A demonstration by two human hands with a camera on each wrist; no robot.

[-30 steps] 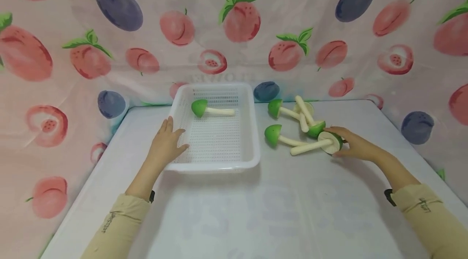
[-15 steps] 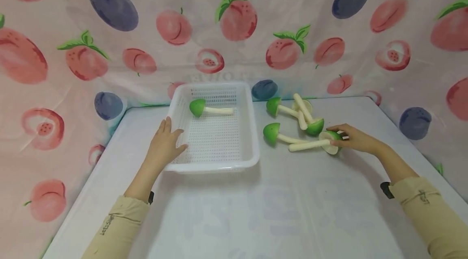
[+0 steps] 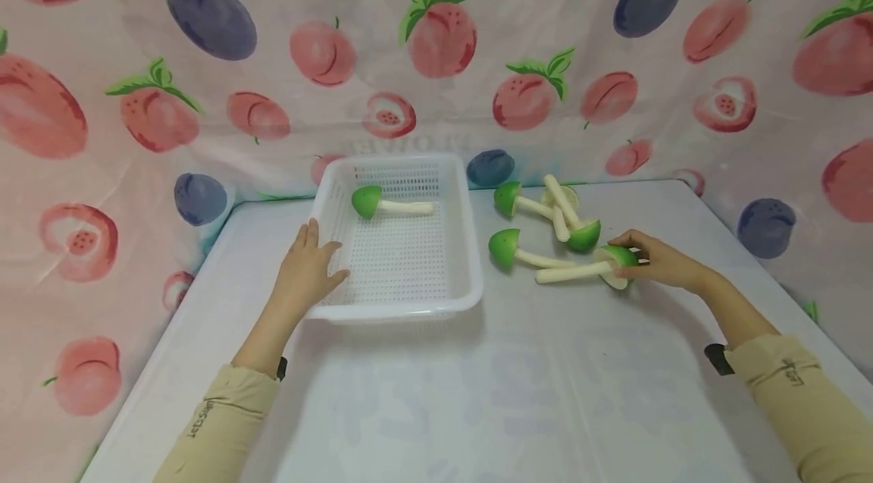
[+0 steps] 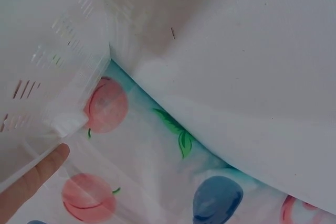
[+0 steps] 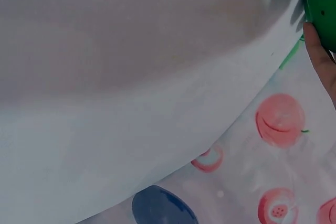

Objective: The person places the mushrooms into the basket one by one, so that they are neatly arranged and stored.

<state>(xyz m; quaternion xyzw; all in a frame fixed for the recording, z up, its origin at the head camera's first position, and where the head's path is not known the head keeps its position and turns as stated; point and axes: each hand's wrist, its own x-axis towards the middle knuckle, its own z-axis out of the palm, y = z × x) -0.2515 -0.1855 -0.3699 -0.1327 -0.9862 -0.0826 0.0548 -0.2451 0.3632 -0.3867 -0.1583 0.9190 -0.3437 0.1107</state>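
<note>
Bare worktop (image 3: 505, 399) stretches in front, open for a low pass; only a narrow strip parts the basket (image 3: 392, 309) from the nearest mushroom (image 3: 506, 249), and the raised rim bars a sideways slide; inside, the near half is free, another mushroom (image 3: 392, 205) lying across the far half; left fingers (image 3: 313, 233) crowd the left rim; a curtain (image 3: 457, 115) closes the back.

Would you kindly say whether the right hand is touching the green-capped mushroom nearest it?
Touching: in the head view, the right hand holds this mushroom by its green cap, between thumb and fingers.
</note>
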